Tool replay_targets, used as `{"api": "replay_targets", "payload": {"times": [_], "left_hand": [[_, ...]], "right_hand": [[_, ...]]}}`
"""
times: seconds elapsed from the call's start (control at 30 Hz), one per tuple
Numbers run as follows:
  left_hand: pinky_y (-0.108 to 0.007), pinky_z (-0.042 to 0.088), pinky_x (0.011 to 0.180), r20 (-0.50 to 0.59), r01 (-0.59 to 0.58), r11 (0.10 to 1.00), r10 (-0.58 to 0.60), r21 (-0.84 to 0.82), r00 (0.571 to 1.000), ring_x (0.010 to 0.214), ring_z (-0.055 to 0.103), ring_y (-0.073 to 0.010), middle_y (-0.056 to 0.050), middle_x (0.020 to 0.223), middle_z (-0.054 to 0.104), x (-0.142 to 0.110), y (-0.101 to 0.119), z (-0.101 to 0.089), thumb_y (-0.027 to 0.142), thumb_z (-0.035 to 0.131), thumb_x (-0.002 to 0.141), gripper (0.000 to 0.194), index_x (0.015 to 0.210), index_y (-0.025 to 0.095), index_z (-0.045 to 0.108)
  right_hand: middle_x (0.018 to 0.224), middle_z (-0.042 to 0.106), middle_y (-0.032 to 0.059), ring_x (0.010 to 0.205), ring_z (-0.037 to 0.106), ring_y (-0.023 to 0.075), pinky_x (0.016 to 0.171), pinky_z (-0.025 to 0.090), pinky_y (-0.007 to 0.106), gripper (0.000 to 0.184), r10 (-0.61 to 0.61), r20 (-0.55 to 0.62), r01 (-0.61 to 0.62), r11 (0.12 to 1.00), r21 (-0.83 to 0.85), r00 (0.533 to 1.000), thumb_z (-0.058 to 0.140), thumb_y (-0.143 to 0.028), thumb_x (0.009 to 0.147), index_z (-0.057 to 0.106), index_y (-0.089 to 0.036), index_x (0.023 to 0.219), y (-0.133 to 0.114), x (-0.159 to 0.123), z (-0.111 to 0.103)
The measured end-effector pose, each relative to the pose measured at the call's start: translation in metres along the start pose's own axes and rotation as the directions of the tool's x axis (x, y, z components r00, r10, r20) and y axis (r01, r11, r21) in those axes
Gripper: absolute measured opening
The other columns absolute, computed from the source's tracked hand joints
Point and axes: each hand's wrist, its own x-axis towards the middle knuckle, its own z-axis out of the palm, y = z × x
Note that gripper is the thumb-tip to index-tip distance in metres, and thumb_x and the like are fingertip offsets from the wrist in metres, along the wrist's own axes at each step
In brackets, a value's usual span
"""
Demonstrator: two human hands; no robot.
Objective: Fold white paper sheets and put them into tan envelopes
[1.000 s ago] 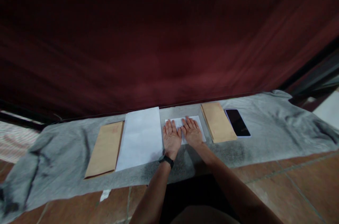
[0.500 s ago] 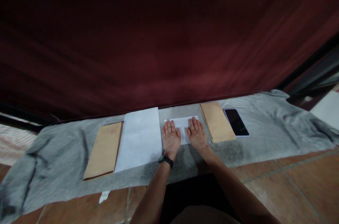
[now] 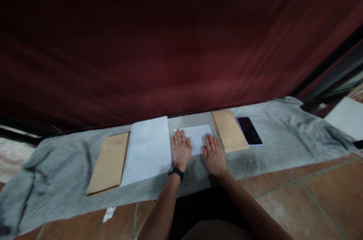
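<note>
Head view: with left hand [image 3: 181, 150] and right hand [image 3: 214, 156] laid flat, gripping nothing, I'd best press evenly over the small white paper [image 3: 199, 136] between large sheet [image 3: 148, 149] and right-side brown envelopes [image 3: 231, 132], any creases too faint to judge.

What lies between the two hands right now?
In the head view: a small white sheet, with grey cloth on its near side. The left hand overlaps the sheet's left side, the right hand its right edge.
</note>
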Motion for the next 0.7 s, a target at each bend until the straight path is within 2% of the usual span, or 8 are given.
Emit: {"api": "replay_targets", "payload": {"times": [0.13, 0.23, 0.33, 0.43, 0.7], "left_hand": [[-0.048, 0.019, 0.124, -0.025, -0.017, 0.999, 0.016, -0.042, 1.0, 0.152, 0.021, -0.0288, -0.022, 0.16, 0.029, -0.002, 0.0, -0.005, 0.032, 0.032, 0.102, 0.058, 0.151, 0.0, 0.036], [-0.048, 0.019, 0.125, -0.047, -0.08, 0.991, 0.075, -0.111, 0.996, 0.153, 0.019, -0.0265, -0.018, 0.161, 0.029, -0.009, 0.006, -0.009, 0.03, 0.031, 0.102, 0.057, 0.153, 0.004, 0.033], [-0.046, 0.022, 0.124, -0.005, -0.197, 0.964, 0.199, -0.179, 0.98, 0.153, 0.019, -0.0233, -0.012, 0.162, 0.031, -0.022, 0.017, -0.009, 0.032, 0.03, 0.102, 0.057, 0.155, 0.011, 0.031], [-0.047, 0.023, 0.124, 0.055, -0.251, 0.951, 0.265, -0.183, 0.963, 0.152, 0.02, -0.0241, -0.012, 0.161, 0.033, -0.033, 0.024, -0.007, 0.035, 0.03, 0.103, 0.056, 0.154, 0.012, 0.033], [-0.045, 0.022, 0.124, -0.003, -0.086, 0.989, 0.086, -0.121, 0.996, 0.152, 0.023, -0.0251, -0.017, 0.16, 0.032, -0.044, 0.006, -0.009, 0.033, 0.031, 0.102, 0.058, 0.153, 0.006, 0.034]], "right_hand": [[0.159, 0.037, 0.0089, 0.145, 0.038, 0.0256, 0.119, 0.029, 0.045, 0.052, -0.119, 0.077, 0.115, 0.992, 0.049, 0.99, 0.04, -0.032, 0.103, 0.038, -0.02, 0.153, -0.002, -0.012, -0.015], [0.158, 0.039, 0.0091, 0.143, 0.04, 0.0256, 0.118, 0.03, 0.044, 0.049, -0.111, 0.092, 0.106, 0.992, 0.061, 0.989, 0.041, -0.034, 0.103, 0.044, -0.021, 0.15, -0.005, -0.014, -0.019], [0.157, 0.04, 0.0104, 0.144, 0.04, 0.0263, 0.119, 0.03, 0.044, 0.049, -0.107, 0.096, 0.101, 0.993, 0.062, 0.99, 0.042, -0.033, 0.102, 0.047, -0.019, 0.149, -0.006, -0.013, -0.019], [0.157, 0.04, 0.0114, 0.144, 0.04, 0.0267, 0.119, 0.03, 0.044, 0.048, -0.113, 0.096, 0.108, 0.993, 0.057, 0.989, 0.043, -0.03, 0.102, 0.048, -0.017, 0.148, -0.006, -0.012, -0.019], [0.157, 0.04, 0.0102, 0.143, 0.041, 0.026, 0.118, 0.031, 0.044, 0.05, -0.11, 0.078, 0.105, 0.992, 0.063, 0.991, 0.043, -0.034, 0.102, 0.044, -0.02, 0.15, -0.005, -0.013, -0.019]]}}
